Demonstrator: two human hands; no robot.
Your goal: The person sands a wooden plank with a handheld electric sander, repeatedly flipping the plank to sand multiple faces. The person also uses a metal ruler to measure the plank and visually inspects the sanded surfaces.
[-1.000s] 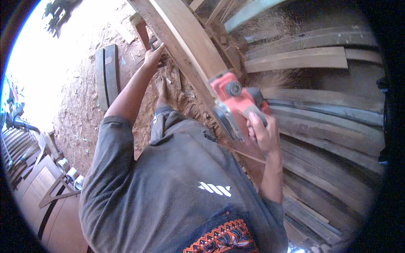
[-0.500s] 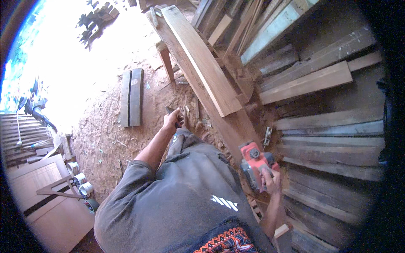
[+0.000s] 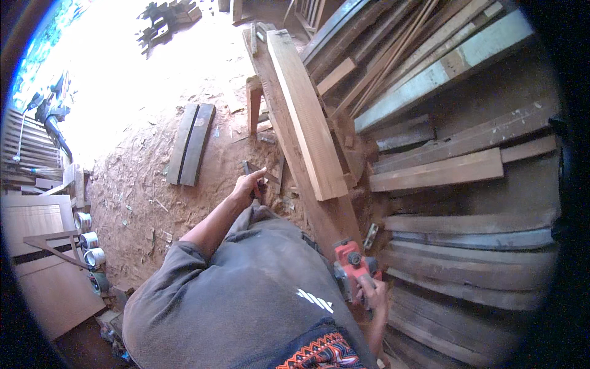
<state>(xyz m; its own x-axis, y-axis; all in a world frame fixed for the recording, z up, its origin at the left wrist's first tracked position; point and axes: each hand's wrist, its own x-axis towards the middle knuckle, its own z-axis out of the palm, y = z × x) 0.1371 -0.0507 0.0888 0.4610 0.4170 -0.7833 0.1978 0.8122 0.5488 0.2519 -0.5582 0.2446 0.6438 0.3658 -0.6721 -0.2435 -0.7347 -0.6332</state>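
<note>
My right hand (image 3: 370, 294) is shut on a red electric planer (image 3: 349, 263), held low at my right side, just off the near end of a long wooden beam (image 3: 289, 154). A lighter, thick plank (image 3: 307, 117) lies along the top of that beam, which rests on a small wooden stand (image 3: 253, 101). Out in front of my grey shirt, my left hand (image 3: 248, 183) hangs free with its fingers apart, holding nothing. It is left of the beam, above the sawdust ground.
Two short dark boards (image 3: 190, 144) lie side by side on the sawdust-covered ground. Many stacked timbers (image 3: 461, 169) fill the right side. Several metal tins (image 3: 89, 241) and a wooden door panel (image 3: 40, 270) sit at the left, with a motorbike (image 3: 52, 114) beyond.
My right hand has drawn the planer back off the plank and down to my side. My left hand has let go of the far part of the plank and dropped away.
</note>
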